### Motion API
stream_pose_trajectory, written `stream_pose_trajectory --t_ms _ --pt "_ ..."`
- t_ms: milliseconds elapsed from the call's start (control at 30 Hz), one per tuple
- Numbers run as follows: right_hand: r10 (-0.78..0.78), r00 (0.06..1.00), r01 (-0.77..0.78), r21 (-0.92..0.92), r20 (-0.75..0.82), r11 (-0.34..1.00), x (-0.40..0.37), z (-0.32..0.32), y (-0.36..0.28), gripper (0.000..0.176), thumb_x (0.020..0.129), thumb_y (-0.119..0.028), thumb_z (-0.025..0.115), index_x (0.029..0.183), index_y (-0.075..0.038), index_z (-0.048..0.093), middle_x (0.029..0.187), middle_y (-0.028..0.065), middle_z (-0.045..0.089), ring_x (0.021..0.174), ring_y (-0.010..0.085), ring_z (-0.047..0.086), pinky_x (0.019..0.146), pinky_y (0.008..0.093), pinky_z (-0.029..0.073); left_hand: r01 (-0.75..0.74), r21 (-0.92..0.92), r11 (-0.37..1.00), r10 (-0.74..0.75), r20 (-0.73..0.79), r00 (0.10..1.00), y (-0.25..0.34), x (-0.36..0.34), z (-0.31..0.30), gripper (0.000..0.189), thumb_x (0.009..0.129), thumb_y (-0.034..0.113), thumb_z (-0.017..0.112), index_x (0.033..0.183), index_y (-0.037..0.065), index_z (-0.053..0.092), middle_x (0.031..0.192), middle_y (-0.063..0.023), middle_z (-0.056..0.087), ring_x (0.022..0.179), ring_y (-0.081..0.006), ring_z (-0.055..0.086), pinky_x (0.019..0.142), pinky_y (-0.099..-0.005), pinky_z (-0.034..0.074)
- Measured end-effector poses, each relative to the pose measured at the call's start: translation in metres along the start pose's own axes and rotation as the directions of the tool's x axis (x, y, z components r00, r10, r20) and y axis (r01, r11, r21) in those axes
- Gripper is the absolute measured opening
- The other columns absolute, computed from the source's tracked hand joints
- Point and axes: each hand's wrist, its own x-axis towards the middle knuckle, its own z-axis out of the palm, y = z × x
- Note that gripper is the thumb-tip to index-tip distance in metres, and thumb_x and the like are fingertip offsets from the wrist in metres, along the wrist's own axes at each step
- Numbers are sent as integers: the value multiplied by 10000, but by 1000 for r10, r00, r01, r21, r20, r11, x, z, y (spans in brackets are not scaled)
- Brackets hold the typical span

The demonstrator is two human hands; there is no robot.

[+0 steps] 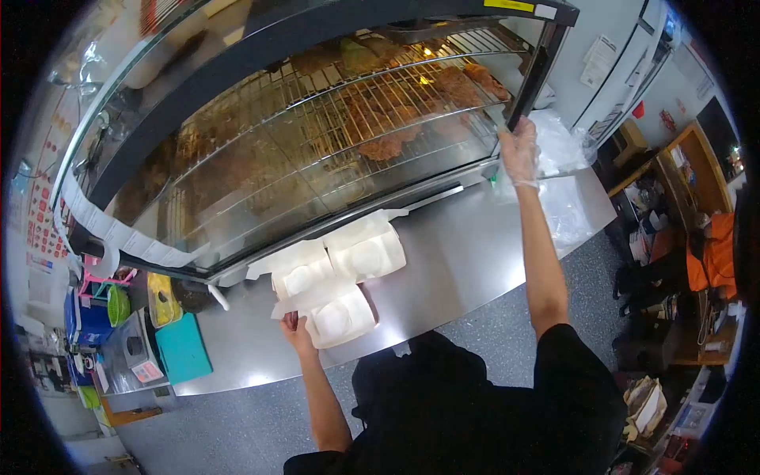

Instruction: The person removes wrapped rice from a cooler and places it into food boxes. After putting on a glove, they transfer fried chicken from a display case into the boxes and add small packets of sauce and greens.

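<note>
My right hand [519, 150], in a clear plastic glove, is closed round the dark handle [526, 91] at the right end of the glass display case [317, 170]. Browned fried pieces [388, 119] lie on the wire racks behind the glass. My left hand [297, 331] is at the left edge of the front paper-lined box [340, 321], its fingers closed on a sheet of white paper [305, 299]. Two more lined boxes [366, 257] stand behind it, against the case. Round white papers lie inside the boxes.
The steel counter [451, 253] runs below the case. Clear plastic bags [562, 210] lie at its right end. A teal board [184, 348], a yellow-filled tray [164, 301] and a green container [118, 305] are at the left. A person in orange [712, 253] is far right.
</note>
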Motion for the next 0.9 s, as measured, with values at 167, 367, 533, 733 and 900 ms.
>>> stream_pose_trajectory --t_ms 167,367,533,733,900 --pt "-12 999 12 15 31 1000 -27 7 -36 438 868 -180 629 1241 -1 485 1163 236 549 1081 371 556 925 437 445 31 -42 999 -31 -22 999 -11 -13 26 558 800 -84 580 1313 10 383 1317 -145 518 1221 -251 514 1031 -362 411" --pt "-246 943 228 103 226 968 -78 23 -96 497 822 -138 645 1275 -15 480 1165 238 546 1072 400 551 925 462 455 -12 94 996 10 17 1000 -7 -26 45 536 844 -43 614 1323 14 380 1329 -150 503 1226 -248 504 1024 -356 416" --pt "-490 775 445 206 399 871 -71 20 -145 391 838 -102 653 1209 -57 537 1113 181 588 1009 353 579 877 423 475 -96 121 988 95 12 995 -6 -40 11 429 956 200 588 1289 -11 421 1251 -159 547 1132 -248 546 982 -362 435" --pt "-473 793 528 -47 383 848 7 59 -174 245 877 -232 609 1081 -97 632 993 158 653 887 362 630 766 460 527 -159 780 605 337 -70 939 -19 -65 -15 324 968 295 558 883 -16 594 824 -138 598 843 -267 549 739 -391 441" --pt "-432 775 485 4 460 874 23 91 -197 204 884 -236 576 989 -81 657 909 167 655 809 350 631 699 461 517 -143 896 421 440 -63 896 -21 -63 -4 270 926 252 583 819 5 556 765 -147 551 754 -318 493 685 -442 401"
